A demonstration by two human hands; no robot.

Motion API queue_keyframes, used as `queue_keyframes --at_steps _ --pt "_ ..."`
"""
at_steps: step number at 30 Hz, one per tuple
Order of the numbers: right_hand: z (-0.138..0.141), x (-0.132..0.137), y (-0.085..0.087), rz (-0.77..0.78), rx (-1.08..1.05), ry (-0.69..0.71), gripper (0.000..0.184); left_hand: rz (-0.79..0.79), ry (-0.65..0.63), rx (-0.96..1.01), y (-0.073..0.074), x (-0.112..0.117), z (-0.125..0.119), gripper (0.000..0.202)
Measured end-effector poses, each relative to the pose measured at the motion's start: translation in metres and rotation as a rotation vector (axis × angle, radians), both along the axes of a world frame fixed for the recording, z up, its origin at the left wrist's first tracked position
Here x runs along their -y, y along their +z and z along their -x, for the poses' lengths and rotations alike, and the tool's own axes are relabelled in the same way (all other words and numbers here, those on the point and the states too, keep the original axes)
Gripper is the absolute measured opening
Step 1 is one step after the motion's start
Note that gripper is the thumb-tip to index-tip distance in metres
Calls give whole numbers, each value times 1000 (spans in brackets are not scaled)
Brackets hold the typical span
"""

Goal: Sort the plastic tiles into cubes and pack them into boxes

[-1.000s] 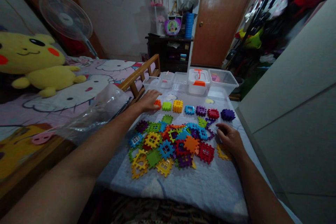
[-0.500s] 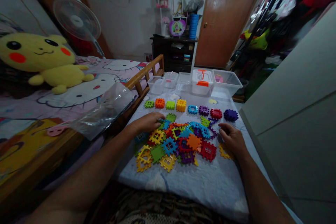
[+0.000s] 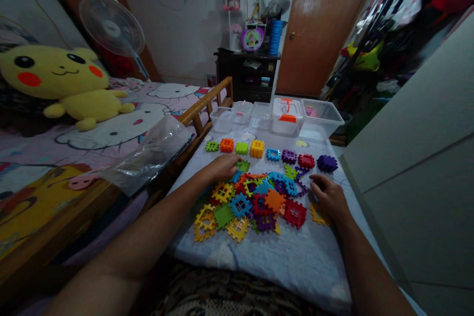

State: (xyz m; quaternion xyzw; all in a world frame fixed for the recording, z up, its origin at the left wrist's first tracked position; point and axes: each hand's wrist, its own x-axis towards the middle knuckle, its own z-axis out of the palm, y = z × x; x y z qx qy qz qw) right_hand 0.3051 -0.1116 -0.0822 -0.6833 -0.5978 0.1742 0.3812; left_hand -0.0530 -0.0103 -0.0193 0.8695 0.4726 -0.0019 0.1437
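My left hand (image 3: 225,167) is over the far left of a heap of flat plastic interlocking blocks. Its fingertips close on the left edge of a green building block (image 3: 243,166), which still lies at the back of the heap; the thumb is mostly hidden. My right hand (image 3: 329,194) rests on the cloth right of the heap, fingers loosely curled, thumb and forefinger apart, holding nothing. Close by it lie a yellow block (image 3: 318,214) and a purple frame-shaped block (image 3: 301,187). Other heap pieces include an orange block (image 3: 274,201) and a red window block (image 3: 295,214).
Behind the heap runs a row of stacks sorted by colour, among them a yellow stack (image 3: 256,148) and a dark purple stack (image 3: 327,163). Clear plastic boxes (image 3: 321,117) and a lidded box (image 3: 287,116) line the far edge. A wooden bed rail (image 3: 196,114) borders the left.
My left hand has moved right and slightly away from me, reaching the green building block. My right hand stays put. The whole view has shifted slightly.
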Motion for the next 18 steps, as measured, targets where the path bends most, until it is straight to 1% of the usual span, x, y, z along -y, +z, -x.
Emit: queue_keyframes --at_steps 5,9,11,13,15,18 --pt "2 1 3 -5 1 -4 40 10 -49 -54 1 -10 -16 47" --pt "3 1 5 6 8 -8 41 40 -51 -42 -2 -18 -19 55" --pt "3 1 5 -1 11 -5 41 23 -48 -24 -3 -20 -18 56" --pt "3 1 5 -5 12 0 41 -14 -33 9 -4 -21 -15 55" --pt "2 1 4 -2 11 7 41 -20 -17 54 -4 -24 -10 52" --pt "2 1 4 4 11 11 41 53 -14 136 -4 -27 -2 39"
